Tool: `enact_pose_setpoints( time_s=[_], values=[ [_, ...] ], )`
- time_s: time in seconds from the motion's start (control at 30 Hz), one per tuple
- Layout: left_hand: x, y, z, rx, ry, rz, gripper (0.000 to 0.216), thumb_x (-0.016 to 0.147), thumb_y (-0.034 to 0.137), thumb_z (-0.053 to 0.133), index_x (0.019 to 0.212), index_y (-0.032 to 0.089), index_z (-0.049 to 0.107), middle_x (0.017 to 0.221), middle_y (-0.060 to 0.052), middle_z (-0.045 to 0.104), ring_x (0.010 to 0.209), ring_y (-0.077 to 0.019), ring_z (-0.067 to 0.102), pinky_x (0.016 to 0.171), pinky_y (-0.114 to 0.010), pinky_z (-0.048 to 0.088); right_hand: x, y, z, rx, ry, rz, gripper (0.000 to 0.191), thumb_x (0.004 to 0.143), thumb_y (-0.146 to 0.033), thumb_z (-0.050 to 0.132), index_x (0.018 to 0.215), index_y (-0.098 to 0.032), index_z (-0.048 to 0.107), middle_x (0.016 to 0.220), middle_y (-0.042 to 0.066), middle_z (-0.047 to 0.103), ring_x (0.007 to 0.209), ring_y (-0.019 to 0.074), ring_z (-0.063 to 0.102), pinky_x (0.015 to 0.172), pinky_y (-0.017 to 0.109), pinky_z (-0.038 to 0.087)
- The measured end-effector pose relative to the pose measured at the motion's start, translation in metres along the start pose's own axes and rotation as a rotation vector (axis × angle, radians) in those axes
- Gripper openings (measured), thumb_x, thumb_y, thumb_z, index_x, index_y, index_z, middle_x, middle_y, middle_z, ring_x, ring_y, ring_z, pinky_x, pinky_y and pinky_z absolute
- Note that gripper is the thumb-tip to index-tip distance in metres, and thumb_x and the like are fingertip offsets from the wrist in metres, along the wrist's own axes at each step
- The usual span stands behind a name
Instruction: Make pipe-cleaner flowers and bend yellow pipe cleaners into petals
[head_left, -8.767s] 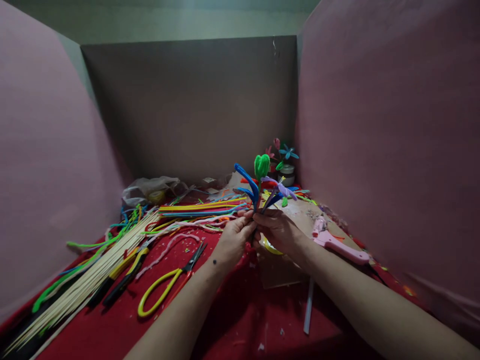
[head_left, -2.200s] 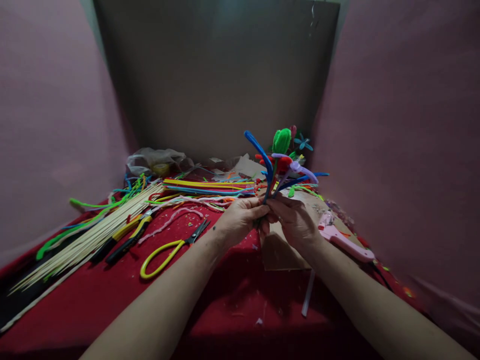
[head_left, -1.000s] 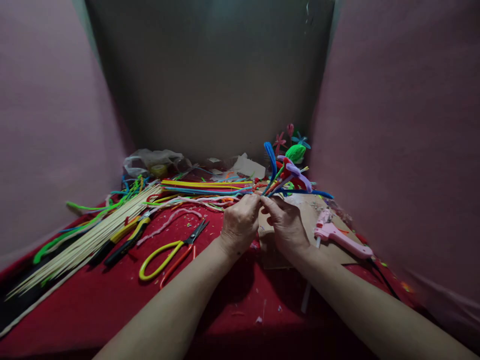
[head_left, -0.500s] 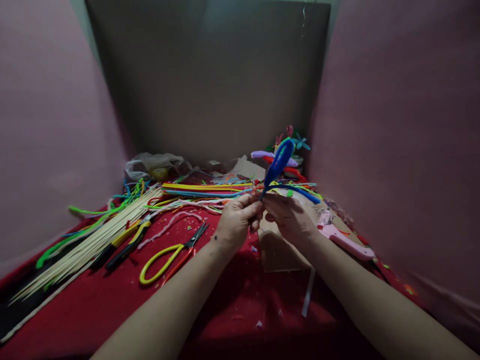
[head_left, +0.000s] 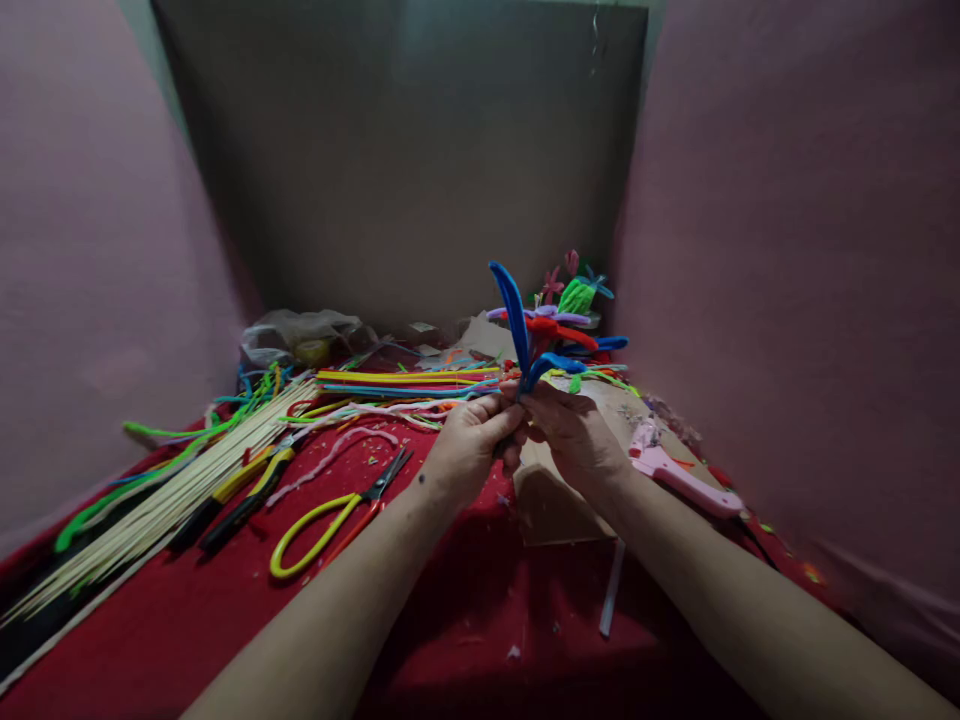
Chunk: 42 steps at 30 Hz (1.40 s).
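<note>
Both hands meet over the middle of the table. My left hand [head_left: 469, 448] pinches the lower end of a blue pipe cleaner [head_left: 513, 312] between thumb and fingers. From the other side, my right hand [head_left: 574, 435] grips the same bent piece, its fingers closed near the base. One narrow blue loop stands upright and leans left; a second blue part bends to the right over my right hand. The joined base is mostly hidden by my fingers. Below my right hand lies a piece of brown cardboard [head_left: 559, 505].
Scissors [head_left: 319, 535], pliers [head_left: 251, 500] and wooden sticks [head_left: 187, 495] lie at left. Coloured pipe cleaners [head_left: 405, 378] spread behind my hands. A pink glue gun [head_left: 686, 478] lies at right. Red pipe-cleaner shapes [head_left: 562, 330] and a plastic bag [head_left: 289, 335] are at the back.
The blue loop has turned from a wide, right-leaning view to a narrow, left-leaning one. The right-hand blue part now shows shorter and more bent. Both hands keep their hold.
</note>
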<state>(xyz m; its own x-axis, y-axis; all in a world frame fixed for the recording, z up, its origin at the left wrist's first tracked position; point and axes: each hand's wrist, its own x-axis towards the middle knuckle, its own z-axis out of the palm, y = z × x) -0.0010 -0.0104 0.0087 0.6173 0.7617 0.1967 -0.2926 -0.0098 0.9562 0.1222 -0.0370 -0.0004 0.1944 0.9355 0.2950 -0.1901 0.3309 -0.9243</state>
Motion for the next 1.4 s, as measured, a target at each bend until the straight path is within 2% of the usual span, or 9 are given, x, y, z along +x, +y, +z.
enact_pose_setpoints(
  time_s=[0.1, 0.2, 0.4, 0.63, 0.9, 1.1, 1.23, 1.3, 1.4],
  values=[
    [-0.002, -0.005, 0.002, 0.454, 0.175, 0.187, 0.018, 0.08, 0.029, 0.052, 0.069, 0.015, 0.055, 0.054, 0.003, 0.05, 0.044, -0.0066, 0.047, 0.046, -0.02, 0.036, -0.001, 0.002, 0.003, -0.001, 0.07, 0.017, 0.018, 0.068, -0.033, 0.062, 0.076, -0.018, 0.067, 0.068, -0.001, 0.055, 0.059, 0.01, 0.042, 0.052, 0.024, 0.031],
    [-0.003, -0.009, 0.003, 0.656, 0.284, 0.277, 0.016, 0.08, 0.027, 0.051, 0.07, 0.016, 0.057, 0.052, 0.004, 0.049, 0.044, -0.0061, 0.045, 0.048, -0.019, 0.035, -0.002, 0.003, 0.004, 0.003, 0.087, 0.043, 0.02, 0.067, -0.034, 0.062, 0.077, -0.017, 0.067, 0.065, -0.001, 0.053, 0.06, 0.011, 0.042, 0.052, 0.025, 0.029],
    [0.0, -0.002, 0.0, 0.255, 0.12, 0.061, 0.025, 0.075, 0.034, 0.058, 0.062, 0.014, 0.051, 0.049, 0.005, 0.047, 0.036, -0.0046, 0.041, 0.038, -0.018, 0.03, 0.0, 0.002, -0.001, -0.062, 0.015, -0.001, 0.019, 0.069, -0.033, 0.062, 0.077, -0.017, 0.07, 0.058, -0.002, 0.051, 0.056, 0.0098, 0.036, 0.052, 0.025, 0.026],
    [0.0, -0.001, -0.006, -0.273, -0.13, -0.099, 0.015, 0.077, 0.025, 0.061, 0.073, 0.013, 0.052, 0.051, 0.007, 0.043, 0.032, -0.0007, 0.027, 0.033, -0.015, 0.032, 0.003, -0.001, -0.009, -0.023, -0.141, -0.094, 0.012, 0.071, -0.029, 0.064, 0.07, -0.019, 0.07, 0.064, -0.002, 0.055, 0.059, 0.0087, 0.037, 0.053, 0.024, 0.026],
    [-0.003, -0.006, -0.008, -0.512, -0.307, -0.187, 0.012, 0.084, 0.02, 0.051, 0.077, 0.011, 0.055, 0.052, 0.007, 0.036, 0.033, 0.0006, 0.014, 0.029, -0.011, 0.031, 0.008, -0.004, -0.015, 0.117, -0.33, -0.019, 0.013, 0.069, -0.026, 0.066, 0.06, -0.016, 0.068, 0.056, -0.001, 0.059, 0.052, 0.0079, 0.043, 0.053, 0.024, 0.03],
    [-0.01, -0.01, -0.005, -0.581, -0.448, -0.255, 0.011, 0.078, 0.022, 0.057, 0.074, 0.011, 0.057, 0.049, 0.008, 0.036, 0.03, 0.0013, 0.012, 0.026, -0.012, 0.033, 0.003, -0.012, -0.019, 0.189, -0.519, 0.046, 0.007, 0.063, -0.023, 0.069, 0.063, -0.016, 0.07, 0.064, 0.004, 0.065, 0.061, 0.0146, 0.058, 0.064, 0.03, 0.043],
    [-0.01, 0.002, -0.004, -0.355, -0.396, -0.175, 0.02, 0.078, 0.032, 0.058, 0.074, 0.012, 0.056, 0.05, 0.007, 0.038, 0.029, -0.0001, 0.02, 0.028, -0.016, 0.035, -0.002, -0.01, -0.013, 0.235, -0.369, -0.004, 0.007, 0.065, -0.022, 0.068, 0.07, -0.019, 0.072, 0.062, 0.0, 0.064, 0.057, 0.0116, 0.055, 0.061, 0.027, 0.044],
    [-0.009, 0.009, -0.002, -0.057, -0.274, -0.071, 0.026, 0.082, 0.036, 0.052, 0.071, 0.012, 0.055, 0.053, 0.004, 0.045, 0.033, -0.0036, 0.035, 0.034, -0.018, 0.038, -0.002, -0.008, -0.009, 0.241, -0.284, -0.007, 0.013, 0.066, -0.023, 0.068, 0.077, -0.019, 0.072, 0.058, -0.001, 0.061, 0.051, 0.0101, 0.051, 0.054, 0.025, 0.042],
    [-0.008, 0.01, 0.002, 0.483, -0.022, 0.145, 0.022, 0.083, 0.029, 0.048, 0.071, 0.013, 0.056, 0.059, -0.001, 0.055, 0.047, -0.0095, 0.051, 0.048, -0.021, 0.041, -0.002, -0.006, -0.004, 0.25, -0.187, 0.018, 0.014, 0.065, -0.024, 0.068, 0.077, -0.018, 0.072, 0.054, -0.002, 0.058, 0.047, 0.0096, 0.047, 0.047, 0.024, 0.038]
  ],
)
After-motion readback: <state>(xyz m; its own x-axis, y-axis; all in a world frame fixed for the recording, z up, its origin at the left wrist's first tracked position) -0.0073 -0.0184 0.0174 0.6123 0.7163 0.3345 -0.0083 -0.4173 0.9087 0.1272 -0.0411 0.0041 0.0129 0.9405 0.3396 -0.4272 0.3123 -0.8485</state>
